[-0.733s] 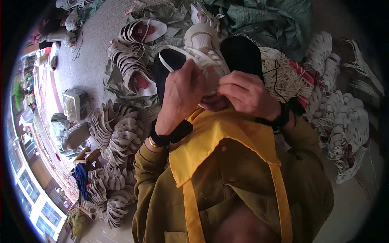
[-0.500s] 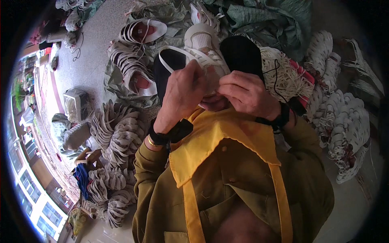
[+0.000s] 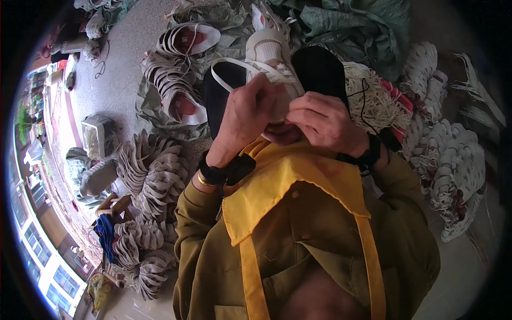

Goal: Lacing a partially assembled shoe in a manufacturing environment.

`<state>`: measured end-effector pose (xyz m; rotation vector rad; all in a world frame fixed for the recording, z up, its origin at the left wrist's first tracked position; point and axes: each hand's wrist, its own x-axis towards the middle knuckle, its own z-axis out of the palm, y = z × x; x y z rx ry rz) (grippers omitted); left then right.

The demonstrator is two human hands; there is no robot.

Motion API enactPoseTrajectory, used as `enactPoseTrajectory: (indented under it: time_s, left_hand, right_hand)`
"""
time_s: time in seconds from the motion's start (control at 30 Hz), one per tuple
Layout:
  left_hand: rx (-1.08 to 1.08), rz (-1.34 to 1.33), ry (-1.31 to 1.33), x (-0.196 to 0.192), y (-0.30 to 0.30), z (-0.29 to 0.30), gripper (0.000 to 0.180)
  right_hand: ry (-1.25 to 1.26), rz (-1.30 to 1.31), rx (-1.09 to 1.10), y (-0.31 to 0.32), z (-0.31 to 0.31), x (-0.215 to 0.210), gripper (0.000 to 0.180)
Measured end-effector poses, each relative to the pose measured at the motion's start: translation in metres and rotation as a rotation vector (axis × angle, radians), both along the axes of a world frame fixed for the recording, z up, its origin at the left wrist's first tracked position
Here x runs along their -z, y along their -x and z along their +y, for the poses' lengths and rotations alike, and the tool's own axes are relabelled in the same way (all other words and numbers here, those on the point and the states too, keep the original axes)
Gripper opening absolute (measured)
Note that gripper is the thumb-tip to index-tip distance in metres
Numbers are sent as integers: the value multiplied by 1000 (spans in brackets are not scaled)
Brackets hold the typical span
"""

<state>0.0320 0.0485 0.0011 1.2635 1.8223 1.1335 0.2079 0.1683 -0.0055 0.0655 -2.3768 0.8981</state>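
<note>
A pale beige and white shoe upper [image 3: 265,47] lies between my black-clad knees, its toe pointing away from me. White shoelace [image 3: 250,65] crosses its front, and one loose loop bows out to the left and runs to my left hand. My left hand [image 3: 247,111] is closed at the left side of the upper, fingers curled in around the lace. At the opposite edge, my right hand [image 3: 326,121] pinches the upper with thumb and fingers. Its fingertips are partly hidden, so any lace end between them does not show.
Fanned stacks of shoe uppers [image 3: 160,176] lie at my left, with more nested uppers [image 3: 173,74] ahead on a grey-green sheet. A heap of white laces [image 3: 376,98] sits by my right knee. Laced white uppers [image 3: 453,170] pile up farther right. A yellow apron [image 3: 293,170] covers my front.
Both hands keep their closed grip at the upper. The upper's toe and the lace loop have shifted slightly right, and my left hand has edged right with them.
</note>
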Motion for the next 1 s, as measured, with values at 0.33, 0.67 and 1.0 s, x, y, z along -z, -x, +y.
enactPoseTrajectory:
  time_s: [0.33,0.67,1.0]
  left_hand:
    - [-116,111,67,8,-6,3,8]
    - [-180,269,139,-4,-10,3,20]
    - [-83,123,45,4,11,-9,15]
  right_hand:
    - [56,-7,19,-1,-2,-1,15]
    - [102,-149,158,15,25,-3,18]
    - [27,-362,87,18,51,-16,8]
